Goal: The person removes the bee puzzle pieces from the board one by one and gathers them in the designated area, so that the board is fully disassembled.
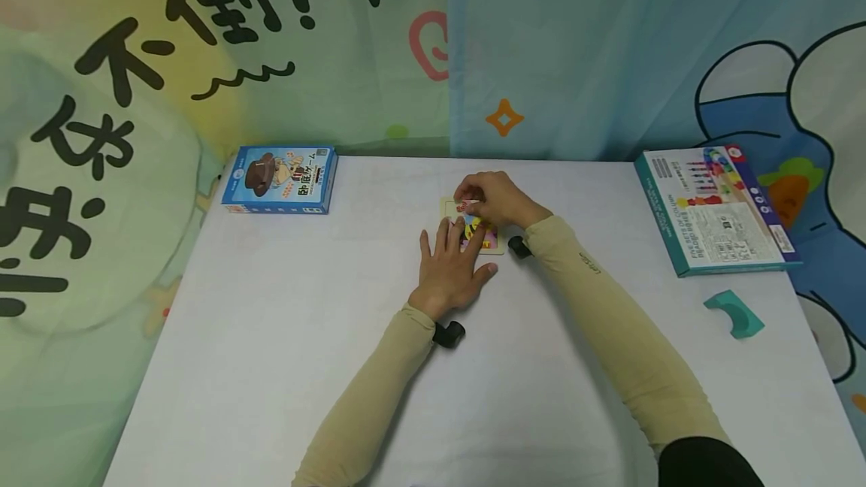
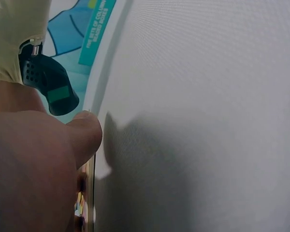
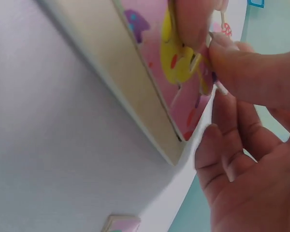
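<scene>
A small wooden jigsaw puzzle (image 1: 493, 240) with a pink and yellow cartoon picture lies on the white table. My left hand (image 1: 449, 269) rests over its lower left part, fingers straight and spread, fingertips on the picture. At the upper left of the board, my right hand (image 1: 497, 198) pinches a small puzzle piece (image 1: 464, 207) between thumb and finger; the fingers partly hide it. The right wrist view shows the board's pale wooden rim (image 3: 135, 92) and the right thumb close to a left fingertip. In the left wrist view the left thumb (image 2: 84, 137) hides most of the board.
A blue box (image 1: 280, 180) stands at the table's back left. At the back right lies a white and teal box (image 1: 724, 209), with a teal arch-shaped block (image 1: 737, 316) in front of it. A loose pinkish piece (image 3: 123, 224) lies on the table beyond the board.
</scene>
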A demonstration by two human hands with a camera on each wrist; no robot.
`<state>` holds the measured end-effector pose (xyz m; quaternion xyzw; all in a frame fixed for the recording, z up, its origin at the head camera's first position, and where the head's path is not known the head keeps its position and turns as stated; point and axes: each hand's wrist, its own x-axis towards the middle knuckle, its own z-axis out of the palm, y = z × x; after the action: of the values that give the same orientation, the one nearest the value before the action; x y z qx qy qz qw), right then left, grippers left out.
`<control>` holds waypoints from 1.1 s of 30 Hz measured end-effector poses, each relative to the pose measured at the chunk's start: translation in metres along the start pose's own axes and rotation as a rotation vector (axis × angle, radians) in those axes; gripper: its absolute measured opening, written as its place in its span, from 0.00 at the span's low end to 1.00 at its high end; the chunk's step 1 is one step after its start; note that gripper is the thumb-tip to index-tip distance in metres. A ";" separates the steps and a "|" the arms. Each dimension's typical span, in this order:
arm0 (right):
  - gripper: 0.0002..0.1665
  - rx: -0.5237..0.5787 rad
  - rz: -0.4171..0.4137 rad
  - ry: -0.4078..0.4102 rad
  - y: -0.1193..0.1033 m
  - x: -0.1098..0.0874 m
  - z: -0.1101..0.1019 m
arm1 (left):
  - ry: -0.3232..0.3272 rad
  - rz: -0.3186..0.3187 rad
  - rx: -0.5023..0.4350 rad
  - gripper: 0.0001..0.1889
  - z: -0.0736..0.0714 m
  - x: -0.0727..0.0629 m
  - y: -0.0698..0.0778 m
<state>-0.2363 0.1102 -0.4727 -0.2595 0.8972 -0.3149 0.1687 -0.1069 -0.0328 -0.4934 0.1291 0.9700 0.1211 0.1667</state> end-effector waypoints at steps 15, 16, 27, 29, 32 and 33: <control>0.11 0.001 0.063 0.052 0.005 -0.002 -0.001 | 0.015 -0.004 0.017 0.39 0.001 0.001 -0.001; 0.10 -0.004 0.063 0.053 0.005 -0.003 -0.002 | 0.015 -0.005 0.017 0.39 0.001 0.001 0.000; 0.10 0.018 0.057 0.081 0.011 -0.007 -0.003 | 0.008 -0.005 0.006 0.39 0.003 0.004 -0.001; 0.10 0.020 0.057 0.079 0.011 -0.008 -0.002 | 0.007 -0.007 0.013 0.39 0.002 0.003 0.000; 0.10 0.023 0.060 0.077 0.013 -0.009 -0.003 | 0.009 -0.007 0.016 0.39 0.002 0.002 0.000; 0.10 0.025 0.062 0.077 0.013 -0.009 -0.003 | 0.009 -0.007 0.016 0.39 0.002 0.002 0.000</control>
<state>-0.2349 0.1253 -0.4777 -0.2170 0.9066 -0.3306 0.1472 -0.1077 -0.0316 -0.4952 0.1263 0.9722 0.1134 0.1615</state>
